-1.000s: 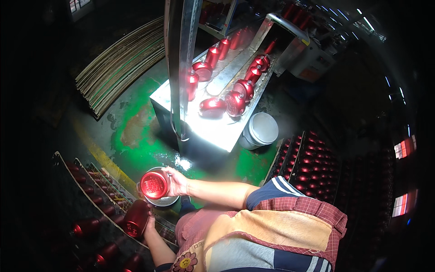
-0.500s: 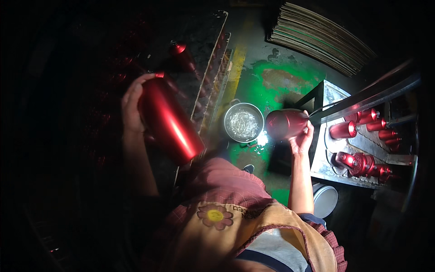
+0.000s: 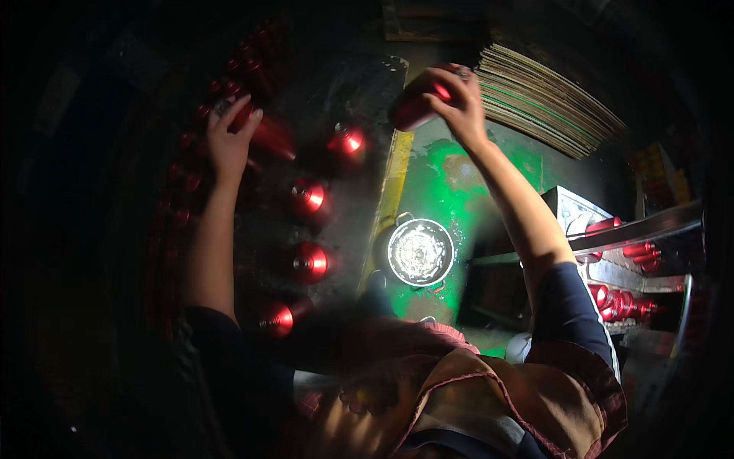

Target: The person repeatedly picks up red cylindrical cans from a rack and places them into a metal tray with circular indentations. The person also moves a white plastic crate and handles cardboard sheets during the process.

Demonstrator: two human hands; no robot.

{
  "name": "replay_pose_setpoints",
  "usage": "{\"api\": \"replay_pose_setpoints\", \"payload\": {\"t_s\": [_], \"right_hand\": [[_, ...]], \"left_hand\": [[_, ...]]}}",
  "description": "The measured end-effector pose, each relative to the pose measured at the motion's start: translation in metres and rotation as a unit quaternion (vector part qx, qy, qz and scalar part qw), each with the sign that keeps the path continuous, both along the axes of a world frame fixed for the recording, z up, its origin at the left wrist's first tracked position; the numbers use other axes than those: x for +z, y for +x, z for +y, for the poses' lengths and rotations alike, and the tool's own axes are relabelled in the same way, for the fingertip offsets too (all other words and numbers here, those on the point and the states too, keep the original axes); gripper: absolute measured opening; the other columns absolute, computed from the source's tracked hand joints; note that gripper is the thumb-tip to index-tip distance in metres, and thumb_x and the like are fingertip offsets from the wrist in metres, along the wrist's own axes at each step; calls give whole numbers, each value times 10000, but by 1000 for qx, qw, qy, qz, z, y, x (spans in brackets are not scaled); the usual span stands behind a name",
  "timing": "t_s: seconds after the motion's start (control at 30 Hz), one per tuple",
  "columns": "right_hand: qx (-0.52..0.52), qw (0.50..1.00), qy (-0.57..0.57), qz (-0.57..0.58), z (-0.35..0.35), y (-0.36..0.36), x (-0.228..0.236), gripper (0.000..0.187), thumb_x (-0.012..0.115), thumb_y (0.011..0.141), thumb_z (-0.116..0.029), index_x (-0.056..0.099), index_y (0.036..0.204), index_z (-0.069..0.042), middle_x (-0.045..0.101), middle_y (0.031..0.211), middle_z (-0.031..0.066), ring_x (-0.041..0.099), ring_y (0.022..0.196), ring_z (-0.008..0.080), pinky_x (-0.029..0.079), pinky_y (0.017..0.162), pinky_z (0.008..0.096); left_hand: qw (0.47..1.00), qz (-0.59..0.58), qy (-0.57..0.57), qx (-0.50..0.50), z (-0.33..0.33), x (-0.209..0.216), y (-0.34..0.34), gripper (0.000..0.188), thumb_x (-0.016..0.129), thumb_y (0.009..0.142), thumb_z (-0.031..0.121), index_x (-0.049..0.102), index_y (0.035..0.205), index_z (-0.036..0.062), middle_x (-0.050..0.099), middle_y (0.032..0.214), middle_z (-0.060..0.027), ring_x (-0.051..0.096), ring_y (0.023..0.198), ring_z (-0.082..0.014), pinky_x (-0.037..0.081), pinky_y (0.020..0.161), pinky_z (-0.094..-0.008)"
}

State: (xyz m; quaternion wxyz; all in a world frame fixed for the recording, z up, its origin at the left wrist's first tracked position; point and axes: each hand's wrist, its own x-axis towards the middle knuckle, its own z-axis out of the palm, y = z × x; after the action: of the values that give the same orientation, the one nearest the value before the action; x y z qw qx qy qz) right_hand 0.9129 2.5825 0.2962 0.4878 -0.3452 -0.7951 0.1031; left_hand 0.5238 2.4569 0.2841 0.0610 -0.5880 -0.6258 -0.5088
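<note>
My left hand (image 3: pixel 232 145) is closed around the neck end of a shiny red metal bottle (image 3: pixel 274 138), over the dark tabletop (image 3: pixel 348 88) on the left. That bottle is tilted, its base pointing right, and is somewhat blurred. My right hand (image 3: pixel 462 111) grips a second red bottle (image 3: pixel 413 112) near its neck, held tilted above the table's far right edge. Between my arms, several red bottles (image 3: pixel 310 262) stand upright on the tabletop in a loose line. More red bottles (image 3: pixel 256 65) crowd beyond and beside my left hand, mostly in shadow.
A round two-handled metal pot (image 3: pixel 391 256) with glittering contents sits on the green floor (image 3: pixel 489 183). Flat sheets lie in a stack (image 3: pixel 547 99) at the far right. A metal rack (image 3: pixel 642 229) on the right bears more red bottles (image 3: pixel 612 302).
Both hands have moved away from my body with their bottles. The left one has reached the bottles on the table; the right one has swung from the rack toward the table's far edge.
</note>
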Motion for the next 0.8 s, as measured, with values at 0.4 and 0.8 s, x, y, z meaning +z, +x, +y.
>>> {"api": "replay_pose_setpoints", "payload": {"t_s": [0.4, 0.8], "right_hand": [[17, 991, -94, -92, 103, -175, -175, 507, 830, 595, -223, 695, 1082, -262, 387, 1353, 212, 368, 1225, 433, 466, 952, 465], [154, 982, -100, 32, -3, -74, -70, 441, 716, 722, -70, 683, 1153, -158, 389, 1389, 230, 429, 1244, 383, 444, 984, 429]], "left_hand": [[989, 106, -73, -74, 26, -148, -23, 315, 742, 838, 146, 671, 1134, 67, 592, 1180, -184, 534, 1154, -351, 423, 1034, -522], [970, 154, -188, -25, -22, -53, 2, 326, 699, 878, 294, 704, 1160, 130, 446, 1417, -276, 476, 1246, -437, 415, 1021, -526]]}}
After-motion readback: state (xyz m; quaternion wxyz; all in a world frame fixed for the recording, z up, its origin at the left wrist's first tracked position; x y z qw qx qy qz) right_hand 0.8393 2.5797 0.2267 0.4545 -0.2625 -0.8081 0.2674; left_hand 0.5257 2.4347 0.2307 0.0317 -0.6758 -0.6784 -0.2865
